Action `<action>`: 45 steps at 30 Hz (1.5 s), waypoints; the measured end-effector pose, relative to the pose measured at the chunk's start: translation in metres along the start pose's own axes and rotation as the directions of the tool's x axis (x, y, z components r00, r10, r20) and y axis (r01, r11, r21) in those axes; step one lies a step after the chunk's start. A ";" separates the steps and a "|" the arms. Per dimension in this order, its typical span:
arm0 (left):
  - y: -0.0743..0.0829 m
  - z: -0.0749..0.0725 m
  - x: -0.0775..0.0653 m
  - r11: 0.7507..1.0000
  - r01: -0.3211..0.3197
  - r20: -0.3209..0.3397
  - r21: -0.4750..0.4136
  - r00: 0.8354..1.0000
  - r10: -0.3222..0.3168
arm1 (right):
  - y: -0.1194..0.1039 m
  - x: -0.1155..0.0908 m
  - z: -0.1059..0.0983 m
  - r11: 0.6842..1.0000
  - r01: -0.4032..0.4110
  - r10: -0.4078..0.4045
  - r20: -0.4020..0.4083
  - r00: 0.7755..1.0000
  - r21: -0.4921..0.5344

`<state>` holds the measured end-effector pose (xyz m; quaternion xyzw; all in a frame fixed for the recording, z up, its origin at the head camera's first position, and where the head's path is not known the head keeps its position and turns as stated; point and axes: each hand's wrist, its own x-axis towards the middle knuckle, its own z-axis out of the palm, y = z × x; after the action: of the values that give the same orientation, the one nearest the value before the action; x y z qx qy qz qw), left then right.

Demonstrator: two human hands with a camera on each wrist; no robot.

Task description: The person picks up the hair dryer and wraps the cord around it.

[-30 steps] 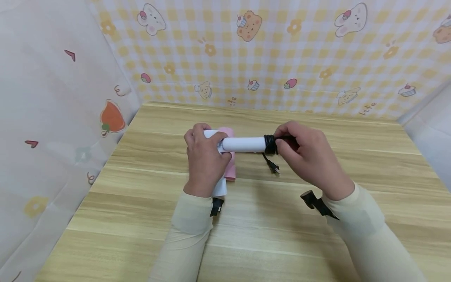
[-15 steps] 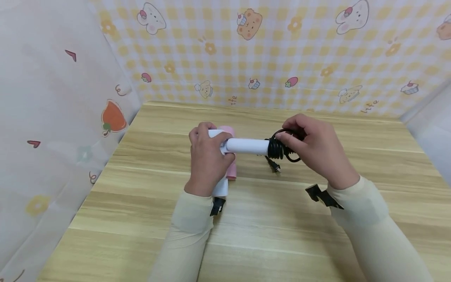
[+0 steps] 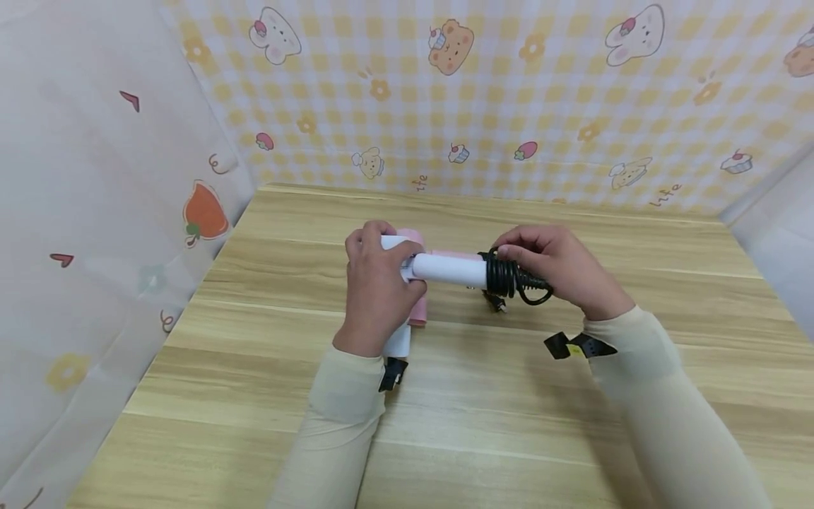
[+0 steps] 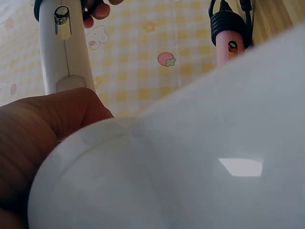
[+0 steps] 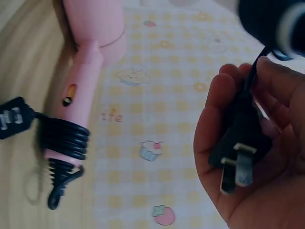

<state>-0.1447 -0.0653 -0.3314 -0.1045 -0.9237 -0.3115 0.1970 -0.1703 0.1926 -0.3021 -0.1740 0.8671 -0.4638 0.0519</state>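
Observation:
My left hand [image 3: 376,297] grips a white hair dryer [image 3: 449,271] by its barrel, with the handle pointing right. Black cord [image 3: 502,278] is wound in several turns round the handle's end, with a loop hanging below. At that coil, my right hand [image 3: 559,261] pinches the cord between thumb and fingers. The right wrist view shows the cord's two-prong plug [image 5: 238,143] inside the curled right fingers, prongs pointing out. From the left wrist, the white barrel fills the near part, and the handle's switch [image 4: 62,21] faces the camera.
A pink hair dryer [image 5: 93,28] lies on the wooden table [image 3: 509,438] behind the white one, its black cord [image 5: 62,138] coiled round its handle. Its plug [image 3: 494,302] sticks out toward the front. A checked cloth [image 3: 394,113] hangs behind the table.
My right hand moves up and right off the handle's end, then back down to the coil, leaving more turns and a loop in sight. The white hair dryer shifts slightly right.

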 end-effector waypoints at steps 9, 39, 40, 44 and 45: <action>0.003 -0.002 0.000 0.998 0.049 0.022 -0.048 0.999 -0.048 | 0.014 -0.006 0.015 0.997 0.076 -0.077 0.010 0.997 0.031; 0.006 0.004 -0.001 0.996 0.093 -0.088 -0.004 0.992 -0.093 | 0.010 -0.037 0.057 0.899 -0.046 0.043 0.016 0.999 0.436; 0.007 0.005 -0.001 0.996 0.091 -0.089 -0.007 0.992 -0.092 | 0.010 -0.039 0.058 0.895 -0.046 0.049 0.006 0.999 0.444; 0.011 0.008 -0.003 0.997 0.068 -0.076 -0.038 0.995 -0.070 | 0.010 -0.045 0.057 0.902 -0.056 0.081 -0.040 0.996 0.428; 0.012 0.009 -0.003 0.997 0.060 -0.072 -0.045 0.995 -0.063 | 0.011 -0.046 0.057 0.905 -0.061 0.089 -0.048 0.995 0.421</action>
<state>-0.1407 -0.0509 -0.3328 -0.0687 -0.9117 -0.3407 0.2189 -0.1156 0.1700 -0.3465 -0.1101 0.7548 -0.6420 0.0771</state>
